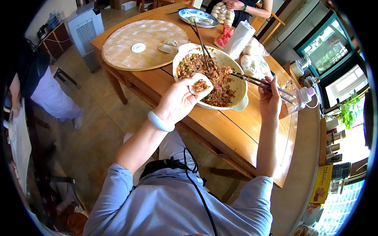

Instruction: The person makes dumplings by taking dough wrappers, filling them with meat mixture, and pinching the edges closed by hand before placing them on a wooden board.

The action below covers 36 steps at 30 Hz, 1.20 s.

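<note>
Our left hand (175,100) holds a filled wrapper (201,84); our right hand (271,100) grips chopsticks (256,82), apparently pinching filling (228,70) over the bowl (241,103).

White air cooler (85,29) stands upright on the tiled floor (96,92) at left, near a low wooden cabinet (59,40); a person in pale trousers (55,96) stands nearer the camera. Across the way, a white paper roll (239,39) sits beside a crumpled red packet (223,36), with a clear bottle with a pinkish cap (298,100) nearer the right edge. Far right: teal-framed window (328,41), leafy green plant (348,111), yellow printed panel (322,184).
</note>
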Available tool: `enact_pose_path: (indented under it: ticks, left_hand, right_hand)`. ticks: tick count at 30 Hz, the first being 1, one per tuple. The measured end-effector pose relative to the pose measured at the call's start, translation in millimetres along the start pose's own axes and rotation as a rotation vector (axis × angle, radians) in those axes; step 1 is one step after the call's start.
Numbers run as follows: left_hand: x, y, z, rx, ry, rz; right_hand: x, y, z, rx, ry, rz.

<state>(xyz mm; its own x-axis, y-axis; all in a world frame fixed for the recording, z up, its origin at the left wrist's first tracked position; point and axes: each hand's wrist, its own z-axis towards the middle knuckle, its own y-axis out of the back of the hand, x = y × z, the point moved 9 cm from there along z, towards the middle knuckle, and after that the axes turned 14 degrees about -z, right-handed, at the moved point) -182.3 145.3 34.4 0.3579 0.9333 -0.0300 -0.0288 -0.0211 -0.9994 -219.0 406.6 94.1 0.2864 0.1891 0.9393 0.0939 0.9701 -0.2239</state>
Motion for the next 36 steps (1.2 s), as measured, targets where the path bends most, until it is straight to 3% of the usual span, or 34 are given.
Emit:
enact_pose_path:
  ticks: [6, 10, 13, 24, 36]
  left_hand:
    - [5, 1, 1, -0.055, -0.004, 0.077]
    - [8, 3, 4, 0.005, 0.041, 0.037]
    - [7, 1, 1, -0.012, 0.041, 0.05]
    - [13, -5, -4, -0.013, 0.061, 0.044]
    - [7, 2, -5, -0.004, 0.037, 0.054]
  right_hand:
    - [15, -34, -10, 0.132, 0.012, 0.037]
    - [16, -58, -19, 0.228, 0.085, -0.262]
    - [28, -60, -21, 0.243, 0.134, -0.299]
    - [19, -56, -20, 0.236, 0.157, -0.253]
    - [24, -29, -10, 0.113, 0.101, 0.064]
